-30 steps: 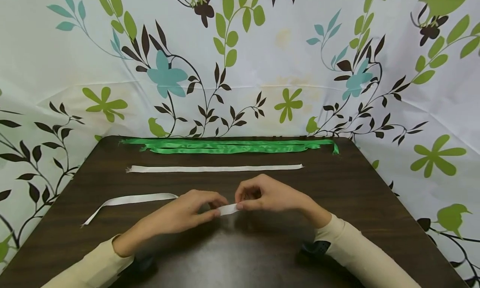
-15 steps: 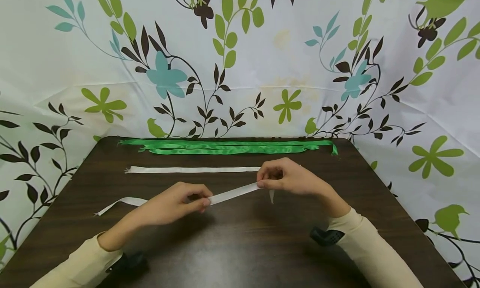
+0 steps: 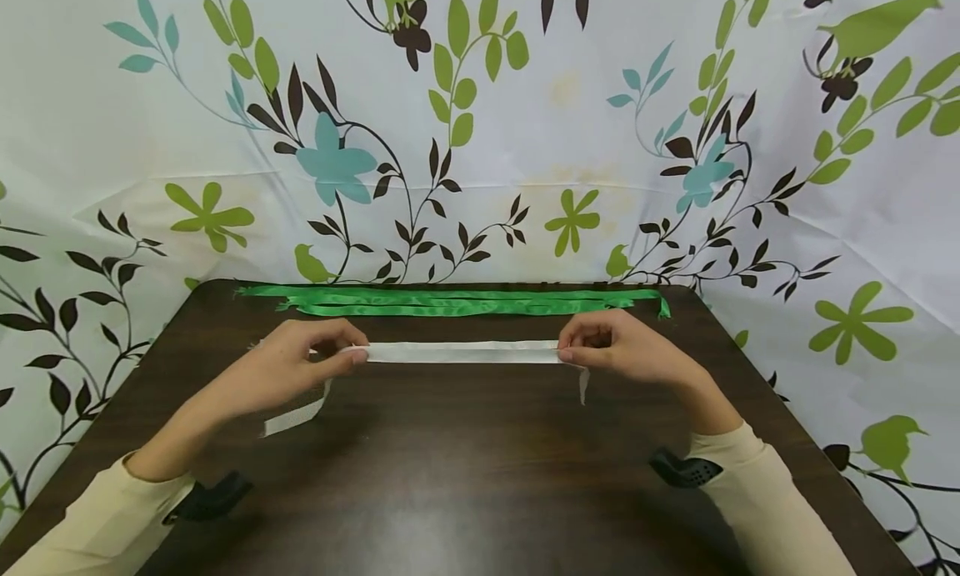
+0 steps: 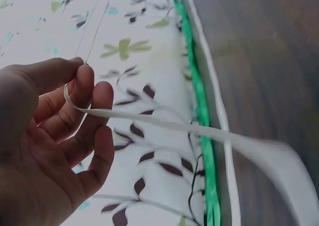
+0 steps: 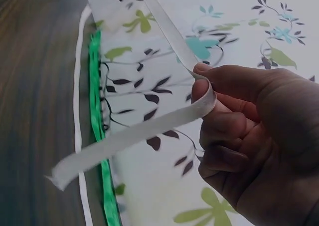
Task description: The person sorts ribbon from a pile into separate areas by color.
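Observation:
A white ribbon [image 3: 461, 355] is stretched level between both hands in the head view. My left hand [image 3: 288, 363] pinches it between thumb and index finger, and a loose tail hangs down past the fingers; in the left wrist view that ribbon tail [image 4: 174, 125] sweeps off to the right, blurred at its end. On the other side my right hand [image 3: 626, 347] pinches the ribbon near its right end. A short frayed ribbon tail [image 5: 134, 136] hangs from that pinch in the right wrist view. A second white ribbon [image 4: 219, 104] lies on the table, mostly hidden behind the held one in the head view.
Several green ribbons [image 3: 450, 301] lie side by side along the far edge of the dark wooden table [image 3: 465, 476]. Behind the table hangs a white cloth [image 3: 480, 167] printed with leaves, flowers and birds. A dark device [image 3: 684, 469] is worn under each wrist.
The hands have moved apart, pulling the white ribbon out longer between them. Both have also moved away toward the second white ribbon, and the ribbon's left tail has lifted off the table.

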Available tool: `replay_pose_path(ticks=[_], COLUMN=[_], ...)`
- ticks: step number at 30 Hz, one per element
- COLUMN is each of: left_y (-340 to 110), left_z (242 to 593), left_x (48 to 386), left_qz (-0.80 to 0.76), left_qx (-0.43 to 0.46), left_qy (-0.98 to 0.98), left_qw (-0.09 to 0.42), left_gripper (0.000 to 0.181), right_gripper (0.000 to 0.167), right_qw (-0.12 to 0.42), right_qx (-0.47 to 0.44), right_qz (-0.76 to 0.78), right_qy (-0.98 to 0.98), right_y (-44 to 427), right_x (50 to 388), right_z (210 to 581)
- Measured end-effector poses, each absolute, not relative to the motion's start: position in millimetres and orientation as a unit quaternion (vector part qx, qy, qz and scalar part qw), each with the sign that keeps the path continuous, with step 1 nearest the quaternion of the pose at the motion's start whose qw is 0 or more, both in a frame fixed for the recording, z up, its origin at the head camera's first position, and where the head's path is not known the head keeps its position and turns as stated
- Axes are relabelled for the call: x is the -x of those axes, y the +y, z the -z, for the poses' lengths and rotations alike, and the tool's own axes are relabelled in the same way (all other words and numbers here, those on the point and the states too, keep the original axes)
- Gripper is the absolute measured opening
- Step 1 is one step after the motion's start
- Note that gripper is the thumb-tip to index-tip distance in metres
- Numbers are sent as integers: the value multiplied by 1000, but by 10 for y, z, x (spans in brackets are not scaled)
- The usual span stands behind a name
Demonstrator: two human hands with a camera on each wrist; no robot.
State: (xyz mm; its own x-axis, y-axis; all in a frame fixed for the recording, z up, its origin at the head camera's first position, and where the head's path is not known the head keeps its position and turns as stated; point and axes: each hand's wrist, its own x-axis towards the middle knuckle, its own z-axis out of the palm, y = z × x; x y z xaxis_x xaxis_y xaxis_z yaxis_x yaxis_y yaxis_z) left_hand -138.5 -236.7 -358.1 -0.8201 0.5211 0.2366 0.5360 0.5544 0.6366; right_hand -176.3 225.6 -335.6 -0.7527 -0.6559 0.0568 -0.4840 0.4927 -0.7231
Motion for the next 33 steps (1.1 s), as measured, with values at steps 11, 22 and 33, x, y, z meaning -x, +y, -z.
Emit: replay_pose_path(ticks=[11,22,33], left_y=[-2750,-2972,-3291], left_z=[3443,3531,3797], left_x=[1462,1596,1829], left_qz=[335,388,387], left_qx=[246,230,215], left_qy=[-909,-890,-888], left_qw=[32,-72,-127], left_gripper=[9,17,20], right_gripper=[8,14,24], right_qw=[113,128,173], right_qx=[311,279,264], right_qz=[369,365,394], right_qy=[868,879,863], right_y=[2589,2963,3229], right_x=[1805,2041,2284], right_z=[3269,3437,3801])
